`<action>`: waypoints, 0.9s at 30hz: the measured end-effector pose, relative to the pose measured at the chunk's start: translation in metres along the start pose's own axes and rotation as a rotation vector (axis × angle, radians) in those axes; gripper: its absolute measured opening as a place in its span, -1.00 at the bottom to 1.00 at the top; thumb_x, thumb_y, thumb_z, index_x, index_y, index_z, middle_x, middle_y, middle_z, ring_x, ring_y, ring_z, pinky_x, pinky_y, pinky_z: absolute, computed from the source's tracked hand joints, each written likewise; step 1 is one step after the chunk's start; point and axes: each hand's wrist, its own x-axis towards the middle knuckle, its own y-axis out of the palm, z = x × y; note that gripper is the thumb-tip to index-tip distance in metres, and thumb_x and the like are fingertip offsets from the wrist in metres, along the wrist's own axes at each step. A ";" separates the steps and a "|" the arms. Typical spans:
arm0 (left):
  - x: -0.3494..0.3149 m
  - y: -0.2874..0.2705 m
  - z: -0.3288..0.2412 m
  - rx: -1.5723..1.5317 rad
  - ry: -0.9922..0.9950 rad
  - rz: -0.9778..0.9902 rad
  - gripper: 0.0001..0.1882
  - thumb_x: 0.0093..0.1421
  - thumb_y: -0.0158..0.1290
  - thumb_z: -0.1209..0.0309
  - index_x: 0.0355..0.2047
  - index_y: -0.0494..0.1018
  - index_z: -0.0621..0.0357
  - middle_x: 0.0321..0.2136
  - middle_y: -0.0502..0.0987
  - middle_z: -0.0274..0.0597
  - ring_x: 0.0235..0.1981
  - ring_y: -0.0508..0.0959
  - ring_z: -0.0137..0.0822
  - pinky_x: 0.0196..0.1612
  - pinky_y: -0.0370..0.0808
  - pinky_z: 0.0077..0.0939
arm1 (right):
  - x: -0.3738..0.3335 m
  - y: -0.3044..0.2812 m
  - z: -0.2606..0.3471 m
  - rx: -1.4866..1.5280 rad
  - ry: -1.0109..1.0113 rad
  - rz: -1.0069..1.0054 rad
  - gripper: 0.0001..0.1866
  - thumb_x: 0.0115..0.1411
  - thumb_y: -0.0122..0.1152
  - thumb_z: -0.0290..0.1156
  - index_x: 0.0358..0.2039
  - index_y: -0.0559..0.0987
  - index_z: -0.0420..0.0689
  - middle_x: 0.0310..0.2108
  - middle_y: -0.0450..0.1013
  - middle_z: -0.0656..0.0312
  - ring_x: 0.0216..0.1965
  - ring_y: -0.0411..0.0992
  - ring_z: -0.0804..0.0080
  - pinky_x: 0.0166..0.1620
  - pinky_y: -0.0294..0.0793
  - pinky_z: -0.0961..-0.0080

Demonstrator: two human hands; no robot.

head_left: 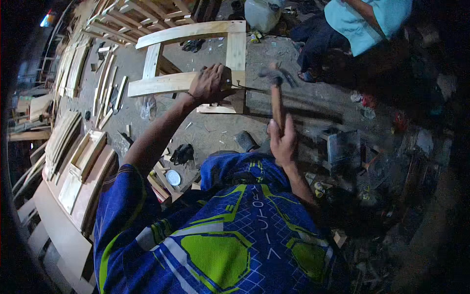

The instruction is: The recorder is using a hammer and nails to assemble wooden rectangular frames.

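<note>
A pale wooden frame [236, 49] with two curved rails stands in front of me. My left hand [208, 83] is closed over the near rail [161, 84], close to its right corner. Beside the fingers, something thin and dark, perhaps a nail [237, 84], shows at that corner; it is too small to be sure. To the right, my right hand [283, 142] grips a hammer [277, 105] by its wooden handle. The hammer is upright and apart from the frame, its head blurred.
A person in a light blue top [364, 24] is at the far right. Slatted wooden pieces [132, 19] stand at the back left. Loose wood strips [105, 88] and a round white lid-like disc [173, 177] lie on the floor. Stacked boards [63, 215] are at the left.
</note>
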 end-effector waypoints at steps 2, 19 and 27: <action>-0.002 0.003 0.003 0.078 0.026 -0.039 -0.13 0.07 0.18 -0.17 0.09 0.20 0.35 -0.04 0.42 0.13 0.02 0.46 0.09 0.09 0.36 -0.06 | 0.016 -0.020 0.024 0.140 -0.025 -0.032 -0.71 0.33 0.06 -0.32 -0.16 0.36 -0.32 -0.43 0.50 0.13 -0.54 0.46 0.50 -0.26 0.48 0.38; -0.002 0.032 0.022 0.116 0.172 -0.371 -0.41 0.10 0.10 -0.03 -0.13 0.33 0.27 -0.24 0.44 -0.04 -0.23 0.53 -0.12 -0.13 0.41 -0.24 | 0.097 -0.124 0.133 0.505 0.035 0.551 -0.62 0.33 -0.01 -0.07 -0.02 0.44 -0.07 -0.23 0.45 0.24 -0.19 0.39 0.31 -0.16 0.42 0.31; -0.006 0.033 0.020 0.212 0.181 -0.459 -0.40 0.15 0.03 0.03 0.02 0.32 0.28 -0.08 0.45 -0.04 -0.09 0.50 -0.12 -0.01 0.37 -0.30 | 0.027 -0.016 0.036 -0.289 0.075 0.329 -0.69 0.37 0.01 -0.17 -0.19 0.45 -0.20 -0.45 0.46 -0.02 -0.46 0.45 0.11 -0.39 0.39 0.30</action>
